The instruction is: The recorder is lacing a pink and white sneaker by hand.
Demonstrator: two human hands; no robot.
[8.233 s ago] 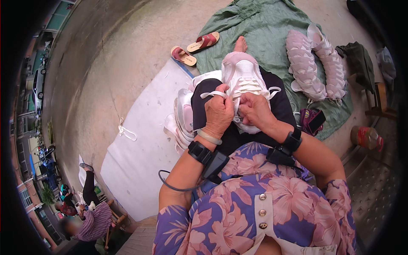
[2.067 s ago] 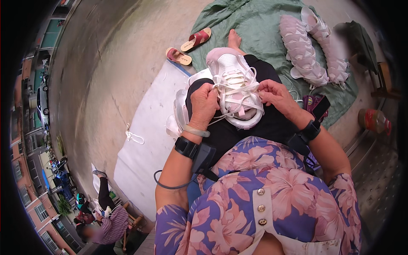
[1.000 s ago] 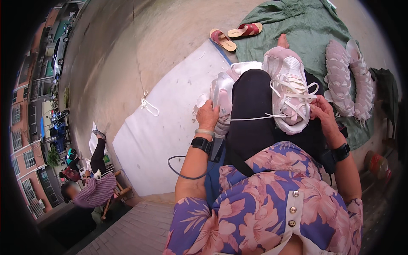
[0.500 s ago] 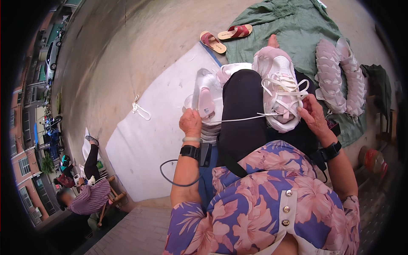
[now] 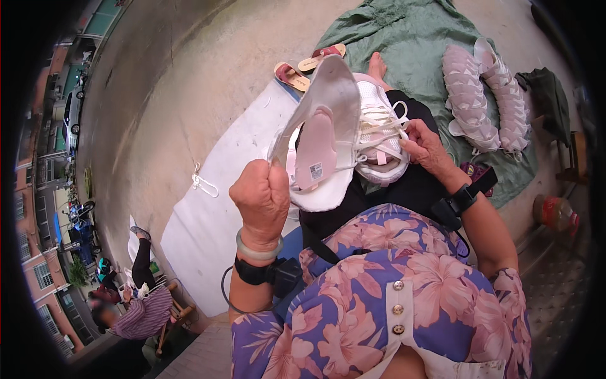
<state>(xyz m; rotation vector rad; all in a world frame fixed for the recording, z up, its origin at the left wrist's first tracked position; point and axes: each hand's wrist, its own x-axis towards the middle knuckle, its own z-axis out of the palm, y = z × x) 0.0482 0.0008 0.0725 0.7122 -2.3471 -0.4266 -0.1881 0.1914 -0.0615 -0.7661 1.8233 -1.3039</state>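
My left hand (image 5: 260, 201) is closed in a fist at the edge of a raised white shoe upper (image 5: 344, 104). Its pink inside and a small label face me. Behind it, a white and pink laced shoe upper (image 5: 379, 136) lies across my dark-clad lap, partly covered by the raised one. My right hand (image 5: 428, 150) pinches at the right side of that laced piece, with a white shoelace (image 5: 399, 117) between or beside the fingertips; the exact grip is small. A strand of lace shows between both pieces.
Two rows of stacked pink-white shoe uppers (image 5: 470, 95) lie on a green cloth (image 5: 410, 31) to the right. Red sandals (image 5: 291, 77) stand beyond a white sheet (image 5: 202, 246). A loose lace (image 5: 203, 183) rests there. Another person (image 5: 142, 312) sits far left.
The unlaced upper has come up from the left to in front of the laced one. My left hand has risen closer; the taut lace no longer stretches across my lap.
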